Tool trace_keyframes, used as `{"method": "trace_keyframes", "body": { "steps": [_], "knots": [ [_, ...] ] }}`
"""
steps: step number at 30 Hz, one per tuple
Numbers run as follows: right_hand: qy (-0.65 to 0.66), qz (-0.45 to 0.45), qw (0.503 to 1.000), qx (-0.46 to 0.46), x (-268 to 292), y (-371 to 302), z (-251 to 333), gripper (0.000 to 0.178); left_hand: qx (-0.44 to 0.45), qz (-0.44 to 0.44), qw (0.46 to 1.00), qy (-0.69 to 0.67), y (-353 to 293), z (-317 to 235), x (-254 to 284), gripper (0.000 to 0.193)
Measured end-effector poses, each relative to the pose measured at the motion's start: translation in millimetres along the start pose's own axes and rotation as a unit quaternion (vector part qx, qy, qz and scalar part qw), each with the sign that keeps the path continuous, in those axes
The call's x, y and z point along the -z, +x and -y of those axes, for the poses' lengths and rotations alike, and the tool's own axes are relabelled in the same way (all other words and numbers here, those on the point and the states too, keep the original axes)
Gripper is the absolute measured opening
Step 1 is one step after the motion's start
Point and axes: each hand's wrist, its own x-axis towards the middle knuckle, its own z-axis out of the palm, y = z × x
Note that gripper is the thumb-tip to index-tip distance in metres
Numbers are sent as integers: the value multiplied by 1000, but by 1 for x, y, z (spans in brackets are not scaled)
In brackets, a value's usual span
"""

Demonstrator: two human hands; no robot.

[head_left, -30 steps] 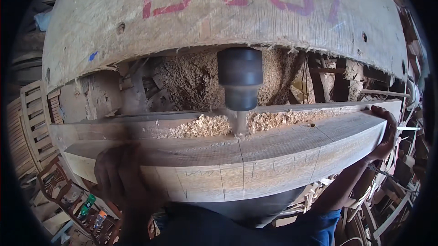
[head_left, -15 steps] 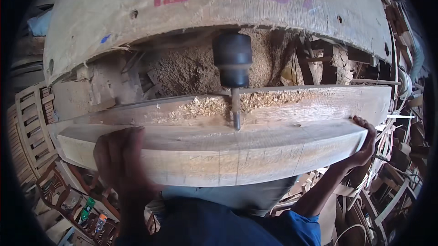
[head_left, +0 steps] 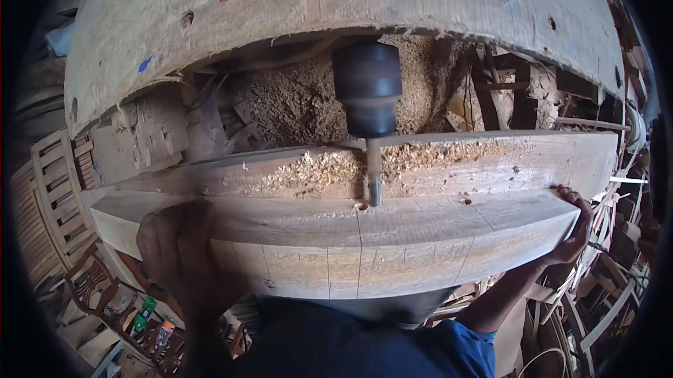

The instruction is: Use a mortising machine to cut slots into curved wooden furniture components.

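Note:
A thick pale wooden beam (head_left: 413, 231), with pencil lines across its top and front, lies crosswise before me. My left hand (head_left: 186, 252) grips its left part, fingers over the top; it is dark and somewhat blurred. Around the beam's right end my right hand (head_left: 576, 227) is closed, fingertips on the top edge. Near the middle hangs a black drill chuck (head_left: 366, 87) with a metal bit (head_left: 374, 185) pointing down at the beam's far edge. One drilled hole (head_left: 360, 207) shows just left of the bit tip, another hole (head_left: 465, 201) farther right.
Behind the beam stands a wooden fence board (head_left: 554, 157) strewn with wood shavings (head_left: 315, 171). A large wooden panel (head_left: 350, 3) with painted marks overhangs the far side. Sawdust (head_left: 294, 108) is heaped beneath it. Carved chair parts (head_left: 98, 276), bottles (head_left: 145, 313) and offcuts (head_left: 603, 301) lie around.
The beam has shifted slightly left and toward me relative to the bit, so a hole now shows beside the tip. Both hands have kept hold of it. The view has shifted a little.

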Motion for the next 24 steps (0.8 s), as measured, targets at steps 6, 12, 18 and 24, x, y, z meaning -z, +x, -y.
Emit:
{"method": "trace_keyframes", "body": {
  "steps": [6,12,18,24],
  "knots": [
    [6,50,998,27,11,8,-4,63,-6,-8,1000,-6,-3,3,-4,54],
    [-8,24,1000,15,12,14,-4,64,6,-3,1000,1,-6,4,-5,50],
    [-110,8,993,48,13,13,-3,59,0,11,1000,-14,-9,7,-3,42],
    [-88,55,993,62,17,20,-7,66,-7,0,1000,-6,-14,8,-4,39]
  ]
}}
